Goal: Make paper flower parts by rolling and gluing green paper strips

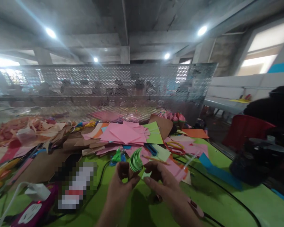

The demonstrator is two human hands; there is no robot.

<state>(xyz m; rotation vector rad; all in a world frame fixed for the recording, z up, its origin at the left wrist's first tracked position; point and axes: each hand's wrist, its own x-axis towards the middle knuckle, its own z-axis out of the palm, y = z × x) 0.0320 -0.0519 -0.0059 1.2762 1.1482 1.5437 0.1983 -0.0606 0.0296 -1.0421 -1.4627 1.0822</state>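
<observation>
My left hand [119, 186] and my right hand [164, 184] meet at the lower middle, above the green table [227, 205]. Between their fingertips they pinch a small green folded paper piece [136, 160], fanned into curved layers and standing up from the fingers. Both hands have their fingers curled in on it. Just beyond lie a pencil [156, 160], a small green and blue paper shape [117, 156] and a spread of pink paper sheets [125, 134].
A perforated metal screen [104, 91] closes the back of the table, with people seated behind it. Paper scraps [26, 129] pile at the left, a power strip [33, 211] at lower left, red-handled scissors [174, 146] to the right, black cables and a dark bag [257, 160].
</observation>
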